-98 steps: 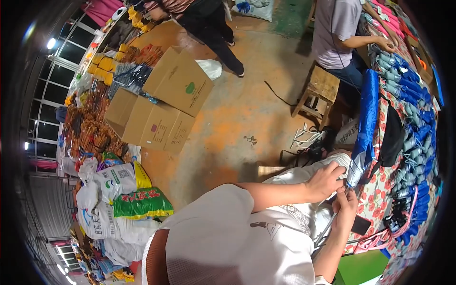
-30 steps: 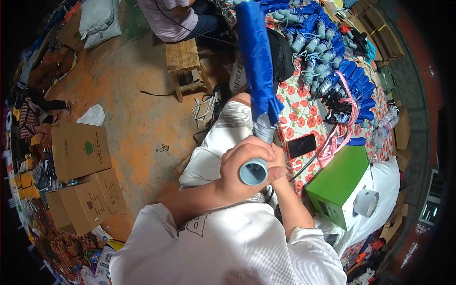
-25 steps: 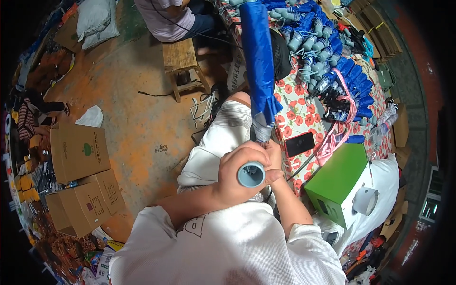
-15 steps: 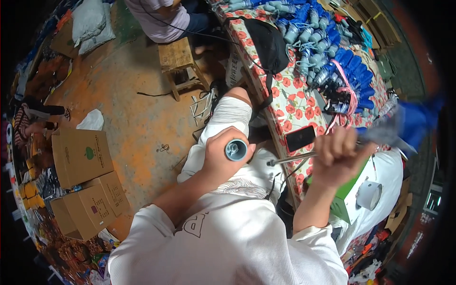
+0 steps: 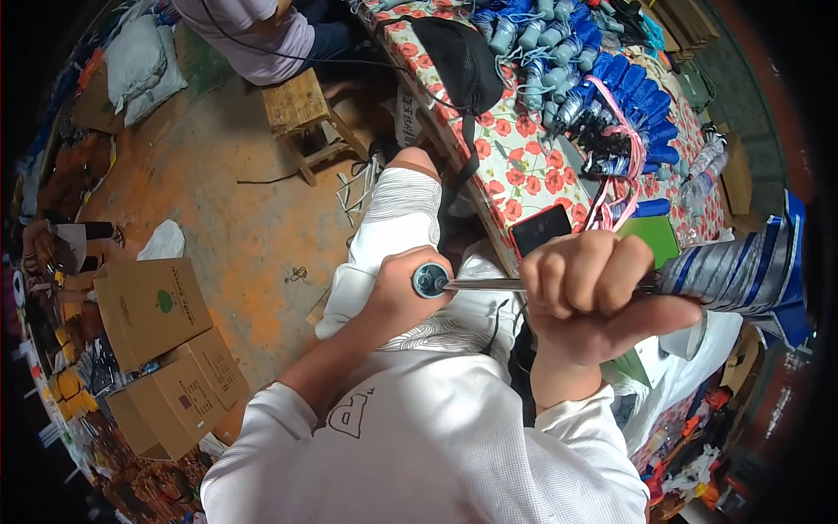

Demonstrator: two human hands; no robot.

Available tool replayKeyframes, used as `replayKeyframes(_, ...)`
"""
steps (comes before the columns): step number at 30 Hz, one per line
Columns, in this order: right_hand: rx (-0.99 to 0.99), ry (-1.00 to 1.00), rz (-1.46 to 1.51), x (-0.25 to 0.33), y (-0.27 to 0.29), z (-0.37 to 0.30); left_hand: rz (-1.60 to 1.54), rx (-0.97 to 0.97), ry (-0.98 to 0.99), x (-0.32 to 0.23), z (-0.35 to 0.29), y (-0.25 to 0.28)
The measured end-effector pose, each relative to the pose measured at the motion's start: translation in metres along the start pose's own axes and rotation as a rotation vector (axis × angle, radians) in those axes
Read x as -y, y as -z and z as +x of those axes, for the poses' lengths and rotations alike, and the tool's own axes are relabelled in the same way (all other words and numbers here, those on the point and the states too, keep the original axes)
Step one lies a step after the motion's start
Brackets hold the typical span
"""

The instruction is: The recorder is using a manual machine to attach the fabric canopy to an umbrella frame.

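Note:
Above my lap, my left hand (image 5: pixel 394 293) is wrapped round a hollow grey-blue umbrella handle (image 5: pixel 425 270), its round open end facing up. My right hand (image 5: pixel 587 293) is closed on the metal shaft of a folded blue and silver umbrella (image 5: pixel 726 274), whose canopy sticks out to the right past my thumb. The shaft's dark end is at the mouth of the handle; how deep it sits I cannot tell.
A table with a red-flowered cloth (image 5: pixel 534 166) runs along my right, bearing a phone (image 5: pixel 539 229), a black bag (image 5: pixel 458 65) and bundled blue umbrellas (image 5: pixel 633 105). Cardboard boxes (image 5: pixel 157 310) stand at left. Ahead, a person (image 5: pixel 262 39) sits on a wooden stool (image 5: pixel 297 105).
My right hand has brought the umbrella leftward and lined it up, so its shaft end now meets the handle. My left hand still holds the handle. The view has shifted slightly.

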State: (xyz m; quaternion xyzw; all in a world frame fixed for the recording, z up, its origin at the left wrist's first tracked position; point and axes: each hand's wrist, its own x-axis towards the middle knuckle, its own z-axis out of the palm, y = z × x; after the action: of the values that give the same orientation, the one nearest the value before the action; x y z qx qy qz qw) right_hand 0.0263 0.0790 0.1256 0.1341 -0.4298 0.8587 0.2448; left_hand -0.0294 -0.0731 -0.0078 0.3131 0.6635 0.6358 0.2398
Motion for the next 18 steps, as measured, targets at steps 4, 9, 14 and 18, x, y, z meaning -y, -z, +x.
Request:
replayKeyframes(4,-0.013,-0.046,-0.017,-0.0042,-0.0033,-0.0002,0.058,0.046,0.0,-0.0057,0.001,-0.0021)
replayKeyframes(9,-0.039,-0.106,-0.053,-0.0049,-0.0038,-0.002,0.076,0.078,0.005,-0.0064,0.0003,-0.003)
replayKeyframes(14,-0.087,-0.146,-0.075,-0.0033,-0.0067,-0.0016,0.061,0.107,0.001,-0.0061,0.0008,-0.004)
replayKeyframes(18,-0.099,-0.163,-0.093,-0.0037,-0.0089,0.0014,0.07,0.132,-0.022,-0.0059,0.002,-0.003)
